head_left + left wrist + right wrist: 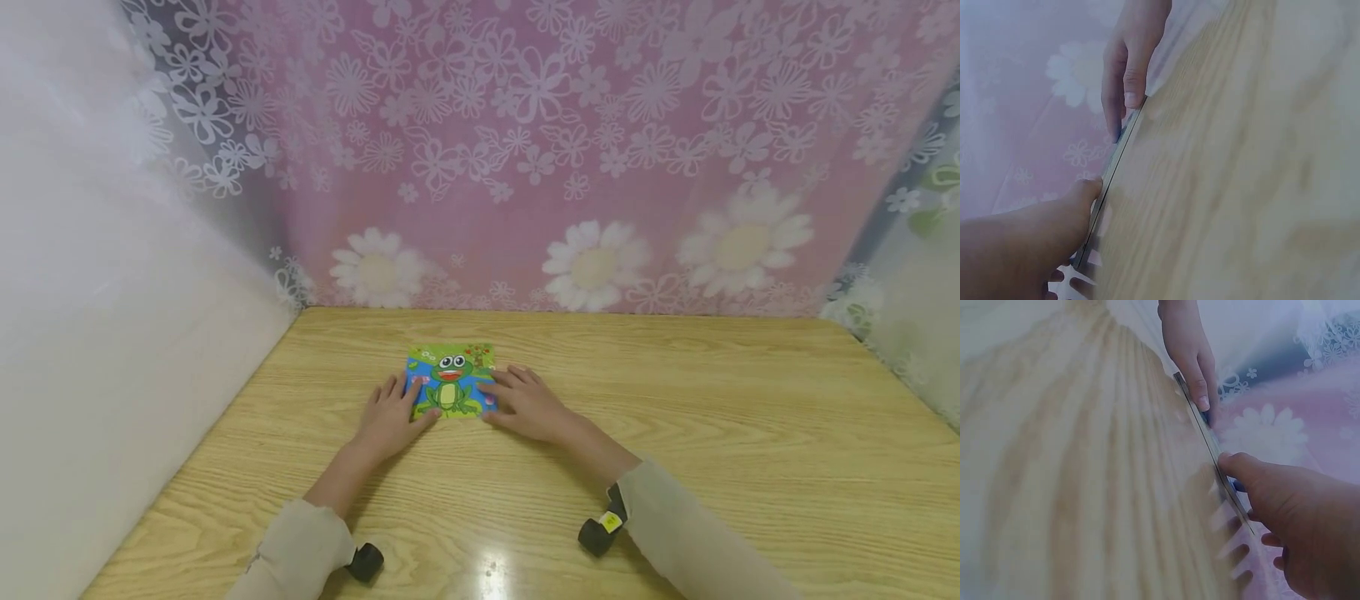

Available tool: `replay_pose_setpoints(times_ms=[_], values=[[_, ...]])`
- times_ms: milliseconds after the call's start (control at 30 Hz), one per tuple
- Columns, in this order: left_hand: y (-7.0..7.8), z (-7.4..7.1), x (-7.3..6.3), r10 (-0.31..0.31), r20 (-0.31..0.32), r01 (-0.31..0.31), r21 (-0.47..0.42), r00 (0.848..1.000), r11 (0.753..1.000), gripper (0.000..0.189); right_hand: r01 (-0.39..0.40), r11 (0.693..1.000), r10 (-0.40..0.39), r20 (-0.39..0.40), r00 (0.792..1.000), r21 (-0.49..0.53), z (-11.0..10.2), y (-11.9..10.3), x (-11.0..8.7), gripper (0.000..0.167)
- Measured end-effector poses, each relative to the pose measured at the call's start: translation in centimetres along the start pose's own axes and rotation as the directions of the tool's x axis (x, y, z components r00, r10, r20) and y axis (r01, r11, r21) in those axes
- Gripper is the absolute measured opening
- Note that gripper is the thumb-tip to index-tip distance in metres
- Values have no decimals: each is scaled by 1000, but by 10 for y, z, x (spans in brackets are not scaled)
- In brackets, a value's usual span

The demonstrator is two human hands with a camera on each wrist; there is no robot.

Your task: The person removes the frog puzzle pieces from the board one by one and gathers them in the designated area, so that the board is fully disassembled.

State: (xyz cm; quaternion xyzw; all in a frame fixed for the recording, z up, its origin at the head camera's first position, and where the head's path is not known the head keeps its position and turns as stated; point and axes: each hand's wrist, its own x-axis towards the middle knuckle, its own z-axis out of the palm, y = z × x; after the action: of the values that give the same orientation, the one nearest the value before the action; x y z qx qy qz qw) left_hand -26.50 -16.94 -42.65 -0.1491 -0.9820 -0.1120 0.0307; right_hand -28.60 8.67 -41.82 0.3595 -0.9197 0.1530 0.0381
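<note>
Frog picture board [452, 385] lies flat on the wood-grain tabletop [675, 417], between the two hands. Nearest the wearer, a black wrist camera hangs below each pale sleeve, the left one [366, 563] and the right one [597, 536]; were the forearms lowered or drawn back, either could knock the tabletop and jolt the hold. Farther out, the left hand [390, 417] rests with fingers spread and thumb and forefinger on the board's left side, not clenched; the right hand [527, 406] does likewise at the right side, its fingers stretched out rather than wrapped round anything. Such light contact could let the board skid or turn if one hand pushed harder than the other. Both wrist views show a thin edge with a dark line along it; it may be layered, though I cannot tell, and if so a squeeze or a tilted lift might shift the parts. Beyond the board, bare tabletop runs back to the pink floral cloth [487, 192], so a hard forward shove would probably slide it that way.
</note>
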Motion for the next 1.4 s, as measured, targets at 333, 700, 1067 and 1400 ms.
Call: replay_pose_setpoints(times_ms=[333,700,1067,1400], values=[[9,4,-7,11,1,-11,-4,1000,1000,75,-13,1000,13,15,1000,2,-4,-2,-14,54],[19,3,-17,34,-8,-34,-13,999,999,74,6,1000,-6,4,1000,5,-5,-4,-29,54],[28,7,-25,65,-34,-66,-45,997,997,75,19,1000,-19,-9,1000,-6,-11,-9,-46,52],[44,3,-36,66,-12,-66,-42,998,997,73,30,999,-30,-9,1000,-14,-15,-10,-60,53]])
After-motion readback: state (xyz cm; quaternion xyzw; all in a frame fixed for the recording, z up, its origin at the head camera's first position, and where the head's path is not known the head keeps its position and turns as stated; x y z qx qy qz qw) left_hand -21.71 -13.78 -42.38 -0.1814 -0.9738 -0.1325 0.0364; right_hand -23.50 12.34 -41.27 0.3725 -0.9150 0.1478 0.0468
